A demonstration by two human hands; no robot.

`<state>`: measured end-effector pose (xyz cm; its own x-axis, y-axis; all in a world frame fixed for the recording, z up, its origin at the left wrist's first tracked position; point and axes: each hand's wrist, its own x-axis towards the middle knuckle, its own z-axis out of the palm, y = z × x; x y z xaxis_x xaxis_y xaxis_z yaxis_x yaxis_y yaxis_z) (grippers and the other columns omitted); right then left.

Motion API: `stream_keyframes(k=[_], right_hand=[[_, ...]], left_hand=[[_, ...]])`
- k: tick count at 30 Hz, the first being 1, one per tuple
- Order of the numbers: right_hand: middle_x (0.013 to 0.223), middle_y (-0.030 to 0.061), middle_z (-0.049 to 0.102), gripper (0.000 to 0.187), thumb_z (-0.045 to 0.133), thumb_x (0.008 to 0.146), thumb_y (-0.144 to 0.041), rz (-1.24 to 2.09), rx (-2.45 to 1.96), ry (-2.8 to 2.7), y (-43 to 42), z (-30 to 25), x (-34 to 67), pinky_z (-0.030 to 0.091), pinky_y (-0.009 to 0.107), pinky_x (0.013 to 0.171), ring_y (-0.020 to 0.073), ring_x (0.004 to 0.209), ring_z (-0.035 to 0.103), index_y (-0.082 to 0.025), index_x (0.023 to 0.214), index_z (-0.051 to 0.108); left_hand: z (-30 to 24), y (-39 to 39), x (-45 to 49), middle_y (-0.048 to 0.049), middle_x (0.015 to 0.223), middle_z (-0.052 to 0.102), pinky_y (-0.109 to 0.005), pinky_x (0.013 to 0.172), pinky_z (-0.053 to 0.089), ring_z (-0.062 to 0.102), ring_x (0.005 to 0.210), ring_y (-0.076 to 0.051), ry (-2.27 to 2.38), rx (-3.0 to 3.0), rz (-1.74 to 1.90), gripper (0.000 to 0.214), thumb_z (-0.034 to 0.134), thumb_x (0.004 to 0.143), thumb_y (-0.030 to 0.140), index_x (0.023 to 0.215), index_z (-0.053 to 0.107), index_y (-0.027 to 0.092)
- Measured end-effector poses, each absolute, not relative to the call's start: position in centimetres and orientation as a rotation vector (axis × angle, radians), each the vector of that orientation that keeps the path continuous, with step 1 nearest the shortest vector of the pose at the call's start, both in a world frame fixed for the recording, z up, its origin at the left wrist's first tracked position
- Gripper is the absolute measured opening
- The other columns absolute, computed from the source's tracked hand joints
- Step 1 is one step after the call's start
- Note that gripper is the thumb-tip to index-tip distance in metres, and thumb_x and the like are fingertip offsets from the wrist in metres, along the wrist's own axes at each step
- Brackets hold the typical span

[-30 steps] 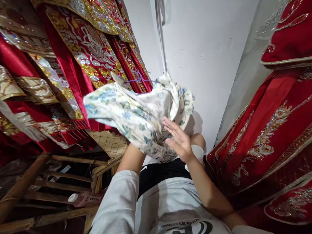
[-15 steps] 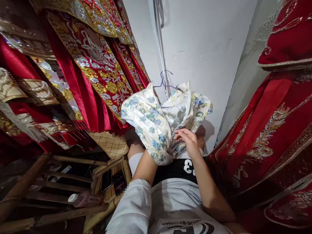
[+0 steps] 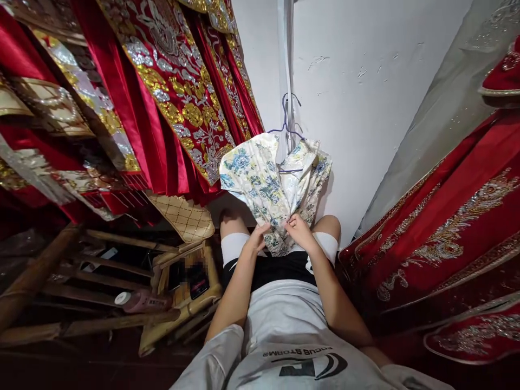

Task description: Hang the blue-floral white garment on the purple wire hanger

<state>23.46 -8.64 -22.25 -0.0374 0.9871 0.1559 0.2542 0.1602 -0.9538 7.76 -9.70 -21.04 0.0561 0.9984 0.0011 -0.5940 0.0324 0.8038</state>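
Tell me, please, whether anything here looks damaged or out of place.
The wall bears dark marks, perhaps chipped paint, right of the hanger. A capped bottle lies sideways among bamboo rails instead of standing upright; no spill shows.

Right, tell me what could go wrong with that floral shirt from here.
The floral shirt hangs from a thin hanger with its neckline open, so a hard pull by the left hand or right hand might slip it off. One sleeve also appears close to the sequinned red garment, whose decoration could snag it.
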Motion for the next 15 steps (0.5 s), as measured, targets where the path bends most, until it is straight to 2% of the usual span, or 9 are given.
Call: stream_keyframes(k=[1,3,6,10,15], right_hand=[[0.065,-0.0052,0.055,0.022,0.060,0.080,-0.041,0.973,-1.253,-1.484,-8.5,-22.5,23.4,0.042,0.029,0.064,0.0163,0.061,0.058,-0.024,0.082,0.047],[0.065,-0.0023,0.060,0.018,0.054,0.083,-0.040,1.027,-1.202,-1.496,-8.3,-22.7,23.7,0.044,0.029,0.066,0.0161,0.063,0.059,-0.023,0.080,0.052],[0.067,0.0018,0.065,0.026,0.051,0.085,-0.044,1.147,-1.119,-1.499,-8.3,-22.4,24.7,0.044,0.028,0.064,0.0163,0.065,0.061,-0.021,0.077,0.060],[0.069,0.0034,0.066,0.032,0.059,0.080,-0.050,1.121,-1.058,-1.476,-8.6,-21.3,26.2,0.042,0.027,0.061,0.0170,0.068,0.060,-0.019,0.073,0.068],[0.064,0.0036,0.063,0.029,0.061,0.079,-0.042,1.143,-1.013,-1.445,-9.3,-20.3,25.9,0.043,0.028,0.062,0.0173,0.065,0.058,-0.019,0.064,0.069]], left_hand=[[-21.6,-9.6,8.3,-0.0116,0.100,0.077,-0.042,0.097,0.055,0.071,0.105,-0.033,0.714,0.712,1.422,0.051,0.093,0.053,0.026,0.098,0.072,0.013],[-22.4,-9.3,9.5,-0.0099,0.100,0.077,-0.041,0.100,0.053,0.071,0.106,-0.031,0.751,0.659,1.520,0.052,0.091,0.053,0.025,0.099,0.072,0.014],[-23.0,-8.7,10.9,-0.0099,0.100,0.077,-0.041,0.102,0.051,0.070,0.109,-0.029,0.781,0.616,1.609,0.047,0.088,0.058,0.027,0.099,0.071,0.014],[-23.6,-8.0,9.8,-0.0075,0.101,0.074,-0.036,0.099,0.049,0.068,0.106,-0.025,0.959,0.684,1.878,0.037,0.082,0.067,0.030,0.099,0.068,0.016],[-24.6,-7.1,4.9,-0.0047,0.099,0.063,-0.030,0.092,0.047,0.062,0.096,-0.017,1.360,0.676,2.246,0.020,0.060,0.080,0.020,0.100,0.058,0.019]])
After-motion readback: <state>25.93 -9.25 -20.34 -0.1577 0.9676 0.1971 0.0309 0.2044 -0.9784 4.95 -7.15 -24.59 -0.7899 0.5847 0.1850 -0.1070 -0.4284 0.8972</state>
